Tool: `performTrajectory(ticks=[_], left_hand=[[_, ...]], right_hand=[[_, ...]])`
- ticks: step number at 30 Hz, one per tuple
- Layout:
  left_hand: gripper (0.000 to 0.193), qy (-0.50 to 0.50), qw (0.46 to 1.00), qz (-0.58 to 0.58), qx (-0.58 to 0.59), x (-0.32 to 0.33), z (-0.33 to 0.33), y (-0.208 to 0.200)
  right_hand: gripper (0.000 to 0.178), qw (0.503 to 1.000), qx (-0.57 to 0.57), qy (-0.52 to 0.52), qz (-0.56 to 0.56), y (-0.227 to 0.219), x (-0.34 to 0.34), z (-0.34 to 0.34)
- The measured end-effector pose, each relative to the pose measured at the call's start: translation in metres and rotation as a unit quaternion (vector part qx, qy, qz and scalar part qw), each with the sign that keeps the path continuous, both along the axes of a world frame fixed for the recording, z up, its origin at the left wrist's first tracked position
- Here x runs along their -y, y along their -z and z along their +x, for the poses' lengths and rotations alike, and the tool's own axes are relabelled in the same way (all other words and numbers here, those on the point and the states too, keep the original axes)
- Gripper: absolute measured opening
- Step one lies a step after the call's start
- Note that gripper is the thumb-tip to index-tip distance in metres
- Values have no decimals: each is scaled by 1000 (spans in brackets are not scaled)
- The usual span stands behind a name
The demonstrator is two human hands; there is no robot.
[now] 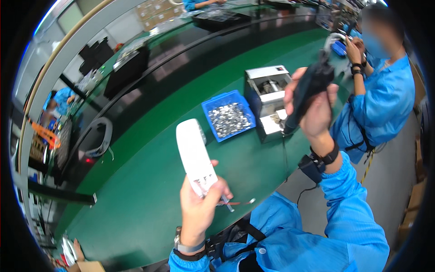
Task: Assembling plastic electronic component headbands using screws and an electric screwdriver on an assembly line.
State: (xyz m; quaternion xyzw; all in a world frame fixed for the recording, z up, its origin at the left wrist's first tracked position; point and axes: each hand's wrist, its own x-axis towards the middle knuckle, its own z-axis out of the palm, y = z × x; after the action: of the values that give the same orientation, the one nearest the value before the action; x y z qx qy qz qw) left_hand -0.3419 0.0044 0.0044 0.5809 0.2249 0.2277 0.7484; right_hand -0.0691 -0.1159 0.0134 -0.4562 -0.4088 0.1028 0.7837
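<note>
While the left hand (198, 204) clasps a long white housing (194, 149) by its lower end, thumb across the face, the right hand (317, 113) is wrapped around a dark, elongated tool (310, 90), blurred. Positions, taken from the blue tray (223, 99): housing raised to its left and nearer the wearer; tool aloft to its right, past the metal-topped box (274, 106) just beside it. Small metal parts (229, 120) cover the tray's bottom. Thin wires (239, 203) trail from the housing's lower end. Handling, my estimate: light, stiff, probably moulded plastic; smooth shell may slip. Likely fragile: the wires and the open recess by the thumb. Suggested hold: both long edges at mid-body, fingers off the leads.
</note>
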Motion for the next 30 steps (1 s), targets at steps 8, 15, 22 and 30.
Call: performTrajectory(ticks=[8,15,22,30], left_hand=[[34,49,997,-24,56,3,10,7],[23,39,996,-31,75,2,10,9],[25,36,997,-26,63,2,7,11],[26,46,996,-27,70,0,4,12]], right_hand=[[83,974,-4,-210,85,-123,-39,-106],[90,923,-2,-320,214,-109,-79,-134],[92,958,-64,-230,162,-102,-77,-143],[92,960,-14,-246,134,-99,-77,-146]])
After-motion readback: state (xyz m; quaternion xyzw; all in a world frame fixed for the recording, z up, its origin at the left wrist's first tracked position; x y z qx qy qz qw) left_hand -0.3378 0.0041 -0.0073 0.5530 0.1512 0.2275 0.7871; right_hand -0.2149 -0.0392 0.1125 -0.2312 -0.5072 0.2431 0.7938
